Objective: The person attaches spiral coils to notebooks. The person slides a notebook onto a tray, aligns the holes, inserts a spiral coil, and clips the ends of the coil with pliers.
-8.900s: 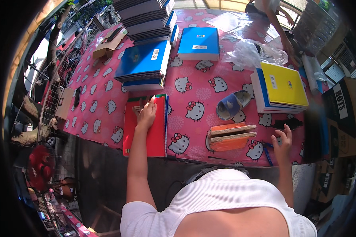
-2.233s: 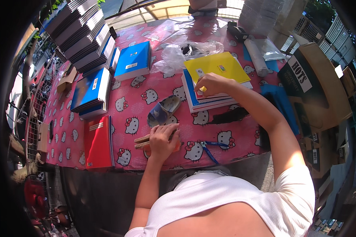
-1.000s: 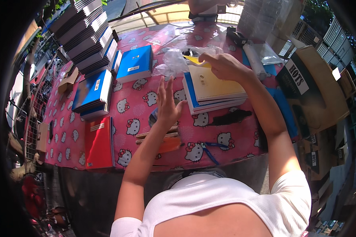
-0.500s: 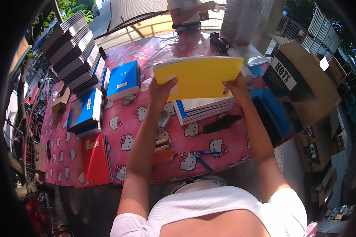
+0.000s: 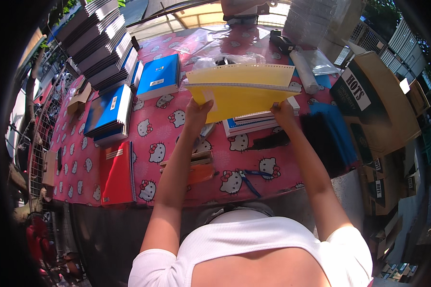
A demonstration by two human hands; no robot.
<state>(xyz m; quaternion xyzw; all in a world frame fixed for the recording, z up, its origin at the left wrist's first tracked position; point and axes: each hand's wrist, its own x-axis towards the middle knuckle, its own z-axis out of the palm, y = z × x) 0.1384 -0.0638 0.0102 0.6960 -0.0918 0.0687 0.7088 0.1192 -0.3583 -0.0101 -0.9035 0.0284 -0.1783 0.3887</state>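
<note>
Head view. The left hand (image 5: 196,112) and the right hand (image 5: 283,112) hold a yellow spiral-bound notebook (image 5: 239,93) lifted above the pink patterned tablecloth (image 5: 153,129), each set of fingers clenched on a lower corner of the cover; the notebook hangs open along its wire spine, one leaf raised behind. It looks light and thin; the card cover is likely to flex, so a two-corner grip or a hold beside the stiff spine suits it; the glossy face may slip. Beneath it lies one short pile of similar notebooks (image 5: 254,125). Counted elsewhere: one red notebook (image 5: 116,173) at the near edge; three blue-covered stacks (image 5: 111,114) to the left; one pair of blue-handled pliers (image 5: 248,178); one brown cardboard box (image 5: 368,103) at right.
</note>
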